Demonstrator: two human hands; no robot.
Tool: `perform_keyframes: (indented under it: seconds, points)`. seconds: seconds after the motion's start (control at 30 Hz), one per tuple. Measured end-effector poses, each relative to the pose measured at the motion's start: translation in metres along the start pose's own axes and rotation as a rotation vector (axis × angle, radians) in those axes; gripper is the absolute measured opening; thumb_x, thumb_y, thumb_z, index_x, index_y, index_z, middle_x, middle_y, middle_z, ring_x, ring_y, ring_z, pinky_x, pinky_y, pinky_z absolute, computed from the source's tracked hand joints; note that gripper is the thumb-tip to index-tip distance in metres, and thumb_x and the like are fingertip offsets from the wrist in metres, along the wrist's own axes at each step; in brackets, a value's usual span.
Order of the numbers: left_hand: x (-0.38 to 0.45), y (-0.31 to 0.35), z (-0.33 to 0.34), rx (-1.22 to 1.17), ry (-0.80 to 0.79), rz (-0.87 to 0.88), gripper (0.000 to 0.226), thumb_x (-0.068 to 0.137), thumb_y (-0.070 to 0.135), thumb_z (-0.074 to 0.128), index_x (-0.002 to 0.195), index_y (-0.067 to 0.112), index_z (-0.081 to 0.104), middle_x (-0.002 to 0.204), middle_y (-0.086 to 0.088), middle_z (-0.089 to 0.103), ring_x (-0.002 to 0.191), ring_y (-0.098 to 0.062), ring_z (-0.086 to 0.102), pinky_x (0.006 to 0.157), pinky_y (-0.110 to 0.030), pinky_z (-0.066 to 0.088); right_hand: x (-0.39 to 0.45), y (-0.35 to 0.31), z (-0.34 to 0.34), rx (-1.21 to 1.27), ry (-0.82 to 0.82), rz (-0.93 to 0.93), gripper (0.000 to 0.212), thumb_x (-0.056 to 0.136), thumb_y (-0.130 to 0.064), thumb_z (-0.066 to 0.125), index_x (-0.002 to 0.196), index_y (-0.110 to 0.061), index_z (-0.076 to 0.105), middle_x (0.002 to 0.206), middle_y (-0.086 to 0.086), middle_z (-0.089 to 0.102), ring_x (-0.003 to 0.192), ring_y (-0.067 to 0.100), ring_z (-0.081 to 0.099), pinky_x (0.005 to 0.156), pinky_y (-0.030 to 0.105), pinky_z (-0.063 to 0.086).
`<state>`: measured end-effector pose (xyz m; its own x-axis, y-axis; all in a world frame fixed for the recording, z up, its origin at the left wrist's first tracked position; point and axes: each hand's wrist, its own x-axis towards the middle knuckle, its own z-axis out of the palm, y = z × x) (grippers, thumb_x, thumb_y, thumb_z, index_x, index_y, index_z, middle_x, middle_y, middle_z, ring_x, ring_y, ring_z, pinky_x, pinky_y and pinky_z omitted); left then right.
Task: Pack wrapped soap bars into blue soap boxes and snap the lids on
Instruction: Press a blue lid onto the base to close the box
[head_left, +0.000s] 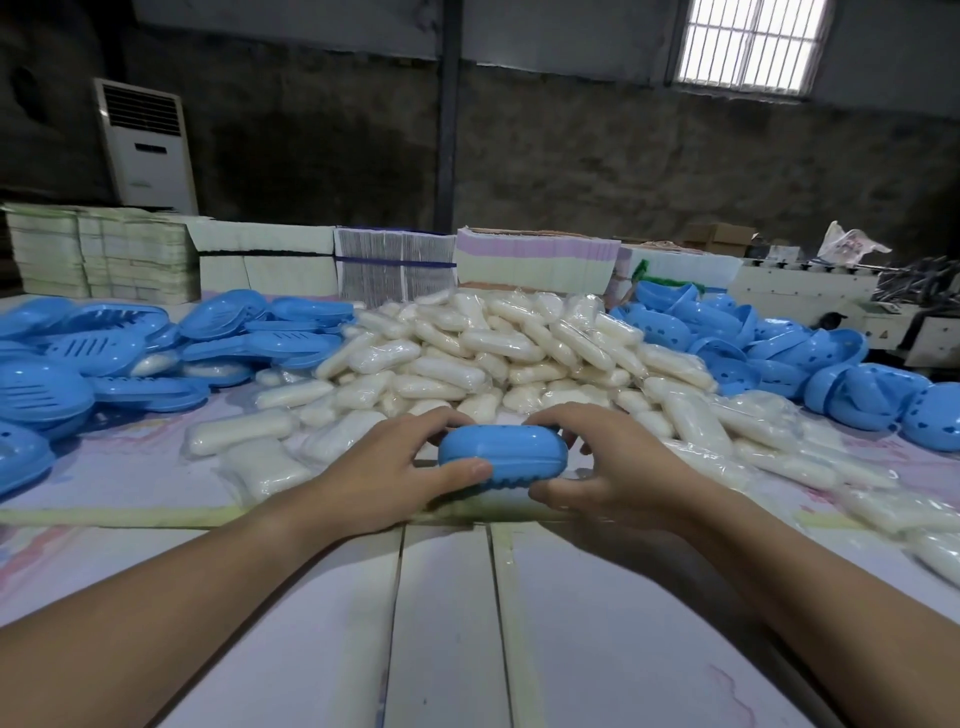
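Holding a closed blue soap box (503, 456) between both hands, I see it raised just above the near edge of the table (130, 478), in the middle of my view. My left hand (384, 475) wraps its left end, thumb pressed along the front seam and fingers curled over the far side; that grip is clenched on the box. My right hand (605, 465) takes the right end the same way, thumb under the front edge, fingers over the back, also grasping the box. Its lid sits on the base with a thin seam line running round the middle; I cannot tell whether a soap bar lies inside.

Just behind the box rises a big heap of wrapped soap bars (498, 353), white in clear film, spilling toward both sides. Left of the heap lie slotted blue lids (98, 348), loosely stacked. Right of it sits a pile of blue box bases (779, 358) with small holes. Bundled flat cartons (395, 265) stand along the table's far edge.
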<state>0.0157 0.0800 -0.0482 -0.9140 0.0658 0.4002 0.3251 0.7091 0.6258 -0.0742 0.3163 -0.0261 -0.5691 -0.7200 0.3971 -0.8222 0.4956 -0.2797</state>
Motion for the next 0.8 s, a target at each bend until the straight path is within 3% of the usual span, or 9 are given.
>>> perform_keyframes:
  seconds: [0.1,0.2,0.3,0.47,0.8]
  points:
    - [0.000,-0.002,0.001,0.026,-0.013,0.016,0.055,0.067,0.060,0.077,0.117,0.043,0.061,0.108,0.026,0.064,0.103,0.004,0.060,0.082,-0.019,0.051,-0.001,0.001,0.001,0.041,0.011,0.046,0.045,0.072,-0.038,0.077,0.115,-0.034,0.062,0.104,-0.019,0.064,0.094,0.003,0.055,0.079,0.022,0.046]
    - [0.001,-0.009,0.003,0.087,0.036,0.058,0.053,0.072,0.038,0.087,0.118,0.042,0.062,0.110,0.024,0.064,0.108,0.000,0.057,0.083,-0.012,0.047,-0.002,0.001,0.002,0.086,0.035,0.067,0.045,0.072,-0.034,0.079,0.114,-0.033,0.063,0.104,-0.018,0.064,0.094,0.005,0.056,0.080,0.023,0.046]
    - [0.004,-0.014,0.003,0.136,0.047,0.083,0.050,0.072,0.045,0.085,0.117,0.045,0.062,0.108,0.023,0.065,0.108,0.000,0.056,0.080,-0.006,0.041,-0.002,0.001,0.001,0.081,0.034,0.070,0.043,0.072,-0.035,0.079,0.112,-0.032,0.064,0.103,-0.017,0.064,0.095,0.005,0.055,0.082,0.026,0.047]
    - [0.005,-0.013,0.000,0.230,0.000,0.083,0.056,0.072,0.069,0.067,0.122,0.045,0.059,0.109,0.020,0.064,0.107,-0.002,0.054,0.092,-0.035,0.048,-0.002,-0.001,-0.003,0.073,0.050,0.097,0.040,0.067,-0.041,0.075,0.105,-0.033,0.068,0.096,-0.016,0.066,0.094,0.005,0.057,0.083,0.033,0.049]
    - [0.003,-0.004,-0.003,0.213,-0.008,0.075,0.046,0.069,0.072,0.066,0.106,0.045,0.062,0.099,0.016,0.067,0.098,-0.008,0.061,0.086,-0.043,0.051,-0.003,-0.002,-0.001,0.150,0.021,0.080,0.046,0.067,-0.051,0.063,0.110,-0.035,0.066,0.098,-0.017,0.066,0.093,0.005,0.058,0.078,0.025,0.048]
